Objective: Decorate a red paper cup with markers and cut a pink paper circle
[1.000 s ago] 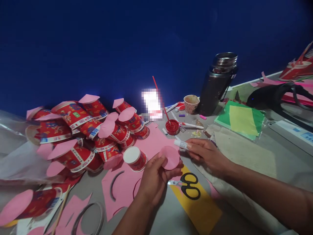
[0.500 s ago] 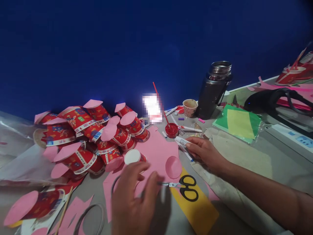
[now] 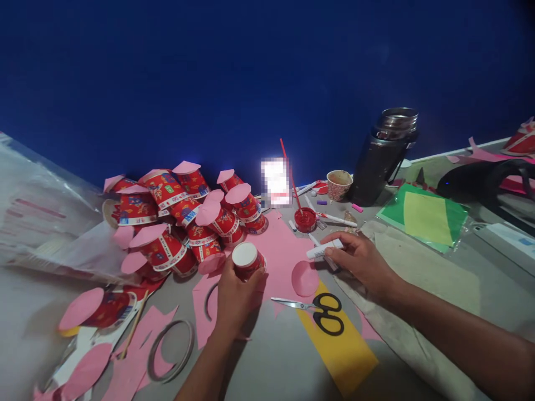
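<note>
My left hand (image 3: 240, 292) is closed round a small red paper cup (image 3: 249, 271), which stands upside down with its white base up. My right hand (image 3: 355, 259) holds a white glue stick (image 3: 325, 249) between thumb and fingers, its end pointing left. Between the hands, a pink paper circle (image 3: 305, 278) lies on a larger pink sheet (image 3: 280, 245). Scissors (image 3: 320, 312) with black handles rest just below it, partly over a yellow paper strip (image 3: 338, 356).
Red paper cups topped with pink circles (image 3: 167, 195) are heaped at the left, beside clear plastic (image 3: 54, 223). A roll of tape (image 3: 190, 351) lies in front. Behind my right hand are a pot of red paint (image 3: 305, 220), a paper cup (image 3: 339, 186) and a black flask (image 3: 380, 161).
My left hand has moved forward and closed round the upturned cup. My right hand has raised the glue stick slightly off the table. The view has shifted a little left.
</note>
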`<state>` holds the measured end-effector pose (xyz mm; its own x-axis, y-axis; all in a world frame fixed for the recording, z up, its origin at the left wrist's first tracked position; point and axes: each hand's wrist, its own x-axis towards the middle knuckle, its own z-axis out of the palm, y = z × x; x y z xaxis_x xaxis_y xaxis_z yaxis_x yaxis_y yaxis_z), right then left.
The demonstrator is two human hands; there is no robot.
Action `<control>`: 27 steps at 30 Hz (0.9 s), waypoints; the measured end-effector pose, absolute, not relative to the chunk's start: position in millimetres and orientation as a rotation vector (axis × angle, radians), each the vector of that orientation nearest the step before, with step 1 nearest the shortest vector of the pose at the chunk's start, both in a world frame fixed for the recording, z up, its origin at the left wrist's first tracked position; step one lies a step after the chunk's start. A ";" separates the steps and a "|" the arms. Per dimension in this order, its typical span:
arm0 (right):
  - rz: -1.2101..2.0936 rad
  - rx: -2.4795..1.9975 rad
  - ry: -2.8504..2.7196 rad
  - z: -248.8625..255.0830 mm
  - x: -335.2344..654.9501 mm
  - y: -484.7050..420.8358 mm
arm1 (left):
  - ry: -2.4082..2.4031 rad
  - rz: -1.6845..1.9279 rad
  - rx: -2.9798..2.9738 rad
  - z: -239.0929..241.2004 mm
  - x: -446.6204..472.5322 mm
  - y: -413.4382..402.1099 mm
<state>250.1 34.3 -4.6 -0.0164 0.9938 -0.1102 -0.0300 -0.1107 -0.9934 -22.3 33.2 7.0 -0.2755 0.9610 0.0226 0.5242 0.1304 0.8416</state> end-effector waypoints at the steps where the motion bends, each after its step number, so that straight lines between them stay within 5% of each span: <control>1: 1.297 -1.252 -1.145 1.7 248.4 31.7 | 1.841 1.041 1.491 10.7 -21.9 32.9; 13: 0.343 -0.768 -2.055 71.2 233.4 15.4 | 1.380 0.684 2.026 59.3 -12.3 11.3; 20: 0.436 -0.879 -2.069 76.0 228.9 18.5 | 1.262 0.560 2.194 56.5 -12.2 1.7; 27: 0.817 -1.171 -1.736 75.9 232.3 33.3 | 1.141 0.804 2.241 43.0 -10.6 4.9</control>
